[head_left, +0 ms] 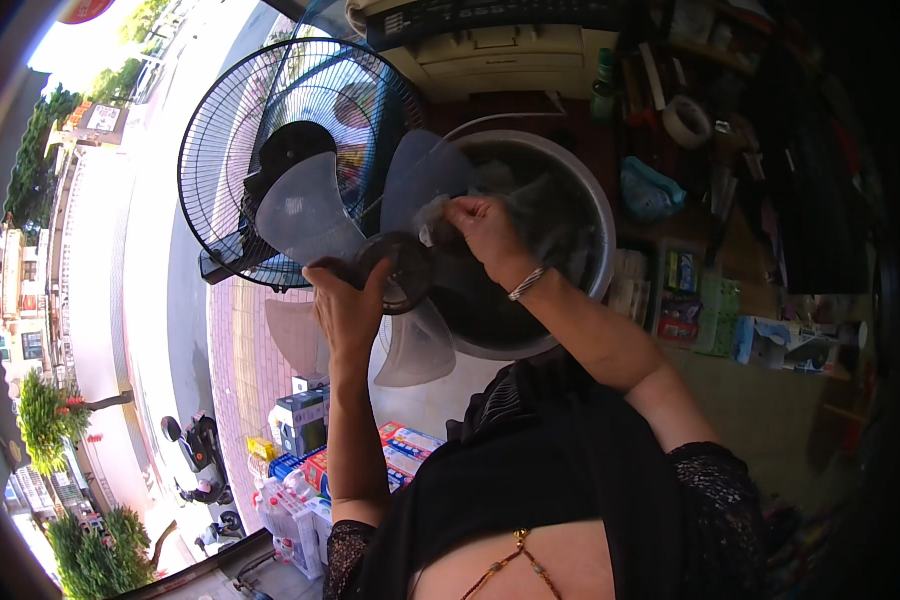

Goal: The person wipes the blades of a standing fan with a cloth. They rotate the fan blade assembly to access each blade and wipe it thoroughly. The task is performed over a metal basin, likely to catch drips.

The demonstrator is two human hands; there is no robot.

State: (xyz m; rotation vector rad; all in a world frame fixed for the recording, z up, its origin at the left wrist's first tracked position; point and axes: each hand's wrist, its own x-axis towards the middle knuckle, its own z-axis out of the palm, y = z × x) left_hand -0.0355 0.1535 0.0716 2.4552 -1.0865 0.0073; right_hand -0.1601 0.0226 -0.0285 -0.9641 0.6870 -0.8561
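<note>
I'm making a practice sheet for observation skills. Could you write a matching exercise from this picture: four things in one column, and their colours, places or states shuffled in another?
Things
1. Translucent fan blade
2. Crumpled whitish cloth
3. Wire fan guard
4. Round basin

Descriptions
A. Black, at the upper left of the view
B. Silvery-rimmed, partly behind the right forearm
C. Held near its hub by the left hand
D. Pinched in the fingers of the right hand

Right pairs
1-C
2-D
3-A
4-B
</note>
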